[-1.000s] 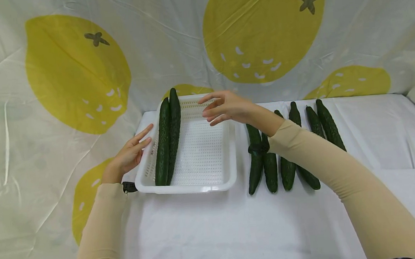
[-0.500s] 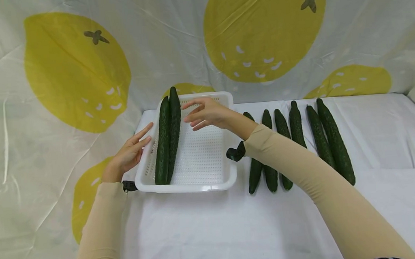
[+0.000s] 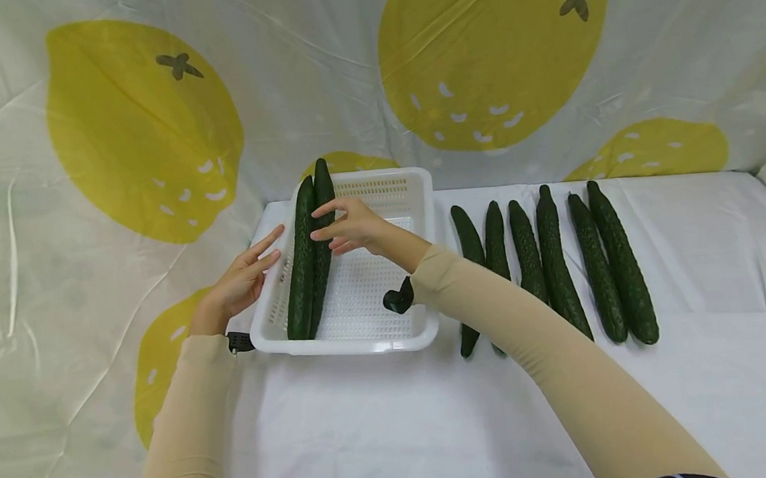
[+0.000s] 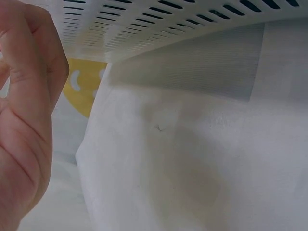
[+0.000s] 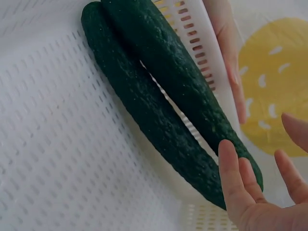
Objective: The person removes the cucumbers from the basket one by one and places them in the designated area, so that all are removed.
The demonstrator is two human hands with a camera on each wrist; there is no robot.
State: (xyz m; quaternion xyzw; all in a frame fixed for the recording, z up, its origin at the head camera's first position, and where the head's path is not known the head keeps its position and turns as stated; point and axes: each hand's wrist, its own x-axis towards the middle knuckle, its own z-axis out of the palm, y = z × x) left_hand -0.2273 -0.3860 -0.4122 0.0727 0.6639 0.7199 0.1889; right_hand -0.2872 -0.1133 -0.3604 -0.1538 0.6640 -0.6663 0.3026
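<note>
Two dark green cucumbers (image 3: 302, 264) lie side by side along the left side of a white perforated plastic basket (image 3: 371, 345), their far ends at its back rim. My left hand (image 3: 233, 290) is at the basket's left wall, fingers extended along it; in the left wrist view the hand (image 4: 30, 91) is beside the slotted wall (image 4: 154, 19). Over the basket is my right hand (image 3: 360, 229), its fingers spread and holding nothing. It overlaps the second cucumber (image 3: 321, 285) in the head view. The right wrist view has the fingertips (image 5: 228, 156) close over the cucumbers' ends.
To the basket's right, several more cucumbers (image 3: 555, 255) lie in a row on the white tablecloth (image 3: 371, 435); my right forearm (image 3: 533, 340) crosses over some of them. A lemon-print sheet (image 3: 302, 73) hangs behind and to the left of the table.
My right hand has moved left across the basket, from above its right part to the two cucumbers inside. More of the row on the right shows. My left hand has stayed in place.
</note>
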